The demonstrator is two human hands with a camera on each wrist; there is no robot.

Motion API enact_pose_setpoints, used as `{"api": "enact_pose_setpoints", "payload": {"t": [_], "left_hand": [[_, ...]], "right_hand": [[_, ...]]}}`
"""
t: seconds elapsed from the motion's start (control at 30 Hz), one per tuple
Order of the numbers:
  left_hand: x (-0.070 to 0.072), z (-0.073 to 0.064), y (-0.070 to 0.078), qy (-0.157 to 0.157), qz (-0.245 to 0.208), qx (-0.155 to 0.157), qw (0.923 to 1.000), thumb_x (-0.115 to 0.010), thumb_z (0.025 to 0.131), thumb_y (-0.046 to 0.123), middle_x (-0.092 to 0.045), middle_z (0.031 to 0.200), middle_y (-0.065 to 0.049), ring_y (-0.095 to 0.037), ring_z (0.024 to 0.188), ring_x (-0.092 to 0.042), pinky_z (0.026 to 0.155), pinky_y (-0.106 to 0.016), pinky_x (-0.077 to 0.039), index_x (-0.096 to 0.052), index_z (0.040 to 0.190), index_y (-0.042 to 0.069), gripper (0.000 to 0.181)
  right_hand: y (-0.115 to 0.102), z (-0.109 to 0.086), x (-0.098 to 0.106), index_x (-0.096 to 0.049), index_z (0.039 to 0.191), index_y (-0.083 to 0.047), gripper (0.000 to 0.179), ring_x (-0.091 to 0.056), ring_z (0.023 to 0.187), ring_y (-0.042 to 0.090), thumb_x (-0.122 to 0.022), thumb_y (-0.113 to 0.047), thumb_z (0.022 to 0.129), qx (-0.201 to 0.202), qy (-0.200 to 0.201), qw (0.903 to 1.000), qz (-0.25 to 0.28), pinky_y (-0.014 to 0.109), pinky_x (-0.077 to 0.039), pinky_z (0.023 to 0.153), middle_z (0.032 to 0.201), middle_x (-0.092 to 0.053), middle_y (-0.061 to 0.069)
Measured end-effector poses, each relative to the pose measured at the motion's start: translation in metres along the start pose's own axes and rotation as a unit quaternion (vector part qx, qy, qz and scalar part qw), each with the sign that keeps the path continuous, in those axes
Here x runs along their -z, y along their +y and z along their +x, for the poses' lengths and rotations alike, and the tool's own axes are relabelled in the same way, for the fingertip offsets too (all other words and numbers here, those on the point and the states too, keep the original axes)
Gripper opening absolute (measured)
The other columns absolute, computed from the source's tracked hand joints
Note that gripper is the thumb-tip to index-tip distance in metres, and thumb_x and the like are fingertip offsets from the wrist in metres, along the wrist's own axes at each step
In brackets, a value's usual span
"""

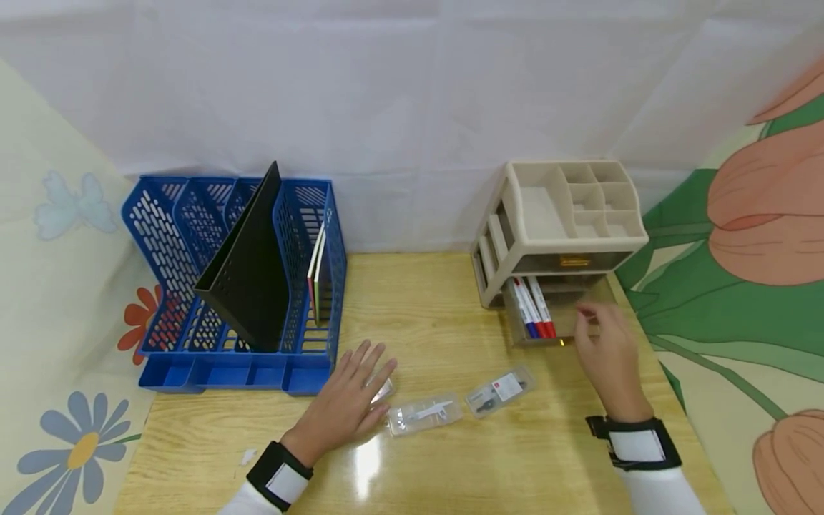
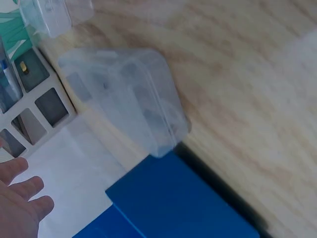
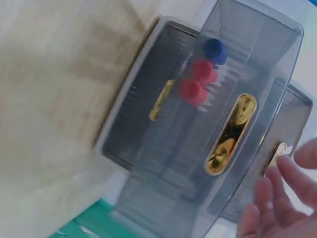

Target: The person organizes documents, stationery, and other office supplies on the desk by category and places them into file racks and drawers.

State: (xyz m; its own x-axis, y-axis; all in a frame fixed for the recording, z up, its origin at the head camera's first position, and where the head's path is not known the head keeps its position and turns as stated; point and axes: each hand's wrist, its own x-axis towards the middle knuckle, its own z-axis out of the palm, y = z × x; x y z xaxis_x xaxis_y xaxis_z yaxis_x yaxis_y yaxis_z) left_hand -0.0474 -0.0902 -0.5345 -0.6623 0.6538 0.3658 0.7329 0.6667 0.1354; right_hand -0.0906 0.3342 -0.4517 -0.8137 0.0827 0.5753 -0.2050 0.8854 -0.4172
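My left hand [image 1: 344, 400] is spread, fingers straight, over the table beside a small clear plastic case [image 1: 383, 391] that it partly hides. Whether it touches that case I cannot tell. To its right lie a clear case with a white compass-like tool [image 1: 425, 415] and another labelled clear case [image 1: 501, 391]. My right hand [image 1: 608, 350] hovers at the right side of a pulled-out clear drawer [image 1: 524, 340], fingers loosely bent, nothing visible in them. Inside the drawer lie several markers [image 1: 533, 307] with blue and red caps. A gold handle [image 3: 231, 134] marks the drawer front.
The beige drawer organizer [image 1: 579, 247] has small compartments on top. At left stands a blue file rack [image 1: 309, 365] holding a black folder [image 1: 251, 279] and thin books [image 1: 317, 275]. A white scrap [image 1: 247, 455] lies near the left wrist. White cloth [image 1: 412, 107] hangs behind.
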Motion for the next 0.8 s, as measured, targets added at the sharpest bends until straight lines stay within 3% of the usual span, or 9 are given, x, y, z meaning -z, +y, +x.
{"api": "enact_pose_setpoints", "payload": {"t": [0.13, 0.23, 0.33, 0.43, 0.53, 0.6, 0.63, 0.7, 0.8], "left_hand": [[0.003, 0.000, -0.004, 0.000, 0.007, 0.002, 1.0000, -0.060, 0.087, 0.043, -0.032, 0.156, -0.021, -0.044, 0.142, -0.024, 0.110, -0.063, -0.032, -0.036, 0.151, 0.013, 0.075], [0.005, 0.001, -0.007, -0.001, 0.012, 0.003, 0.9999, -0.060, 0.086, 0.049, -0.029, 0.158, -0.021, -0.046, 0.142, -0.022, 0.111, -0.064, -0.028, -0.034, 0.152, 0.014, 0.079], [0.007, 0.000, -0.009, -0.010, 0.020, 0.003, 0.9997, -0.056, 0.087, 0.055, -0.026, 0.159, -0.020, -0.047, 0.142, -0.019, 0.111, -0.066, -0.027, -0.032, 0.153, 0.015, 0.081], [0.007, -0.001, -0.013, -0.021, 0.022, 0.002, 0.9995, -0.055, 0.087, 0.057, -0.023, 0.160, -0.020, -0.047, 0.143, -0.017, 0.110, -0.066, -0.027, -0.029, 0.154, 0.015, 0.083], [0.007, -0.002, -0.017, -0.018, 0.027, 0.000, 0.9995, -0.058, 0.086, 0.056, -0.025, 0.159, -0.021, -0.047, 0.142, -0.019, 0.108, -0.066, -0.031, -0.029, 0.154, 0.015, 0.085], [0.006, -0.003, -0.018, -0.015, 0.032, 0.000, 0.9994, -0.061, 0.084, 0.054, -0.028, 0.157, -0.022, -0.047, 0.142, -0.021, 0.107, -0.065, -0.033, -0.030, 0.154, 0.014, 0.086], [0.006, -0.003, -0.019, -0.014, 0.033, 0.001, 0.9994, -0.062, 0.084, 0.053, -0.029, 0.157, -0.023, -0.047, 0.141, -0.021, 0.107, -0.065, -0.034, -0.030, 0.154, 0.014, 0.086], [0.005, -0.004, -0.019, -0.013, 0.034, 0.001, 0.9994, -0.061, 0.085, 0.052, -0.030, 0.156, -0.023, -0.047, 0.141, -0.023, 0.106, -0.065, -0.035, -0.030, 0.154, 0.014, 0.085], [0.003, -0.005, -0.019, -0.013, 0.031, 0.002, 0.9995, -0.060, 0.086, 0.051, -0.031, 0.156, -0.023, -0.047, 0.141, -0.024, 0.107, -0.064, -0.035, -0.030, 0.154, 0.014, 0.083]], "right_hand": [[0.002, -0.020, 0.004, -0.060, 0.108, 0.011, 0.021, -0.052, 0.082, 0.020, -0.056, 0.001, 0.090, -0.131, 0.045, 0.9889, 0.053, 0.029, -0.042, 0.067, 0.093, -0.055, 0.014], [0.005, -0.034, 0.004, -0.055, 0.112, 0.002, 0.020, -0.046, 0.084, 0.007, -0.055, -0.008, 0.094, -0.283, 0.058, 0.9478, 0.135, 0.015, -0.039, 0.068, 0.098, -0.048, -0.002], [0.023, -0.048, -0.004, -0.046, 0.118, -0.008, 0.023, -0.051, 0.090, 0.007, -0.055, -0.014, 0.097, -0.391, 0.063, 0.8650, 0.308, 0.012, -0.050, 0.071, 0.107, -0.044, -0.003], [0.025, -0.053, -0.003, -0.045, 0.114, -0.006, 0.017, -0.056, 0.097, 0.016, -0.052, -0.010, 0.099, -0.433, 0.053, 0.7404, 0.511, 0.024, -0.059, 0.076, 0.117, -0.039, 0.005], [0.026, -0.056, -0.001, -0.050, 0.112, 0.001, 0.013, -0.058, 0.105, 0.025, -0.047, -0.004, 0.101, -0.406, 0.015, 0.6123, 0.679, 0.039, -0.057, 0.088, 0.121, -0.043, 0.012], [0.012, -0.050, 0.005, -0.054, 0.106, 0.003, 0.014, -0.057, 0.108, 0.028, -0.041, 0.000, 0.102, -0.408, -0.002, 0.5477, 0.730, 0.042, -0.053, 0.095, 0.119, -0.046, 0.013], [0.013, -0.049, 0.004, -0.054, 0.106, 0.004, 0.015, -0.057, 0.107, 0.029, -0.040, 0.002, 0.102, -0.404, -0.006, 0.5222, 0.751, 0.043, -0.052, 0.097, 0.116, -0.048, 0.014], [0.013, -0.047, 0.002, -0.053, 0.105, 0.004, 0.014, -0.059, 0.105, 0.030, -0.039, 0.003, 0.102, -0.404, -0.003, 0.4951, 0.769, 0.042, -0.051, 0.098, 0.112, -0.049, 0.015], [0.013, -0.042, -0.001, -0.053, 0.098, 0.006, 0.014, -0.060, 0.099, 0.030, -0.040, 0.005, 0.101, -0.405, 0.005, 0.4995, 0.766, 0.039, -0.053, 0.096, 0.107, -0.049, 0.015]]}}
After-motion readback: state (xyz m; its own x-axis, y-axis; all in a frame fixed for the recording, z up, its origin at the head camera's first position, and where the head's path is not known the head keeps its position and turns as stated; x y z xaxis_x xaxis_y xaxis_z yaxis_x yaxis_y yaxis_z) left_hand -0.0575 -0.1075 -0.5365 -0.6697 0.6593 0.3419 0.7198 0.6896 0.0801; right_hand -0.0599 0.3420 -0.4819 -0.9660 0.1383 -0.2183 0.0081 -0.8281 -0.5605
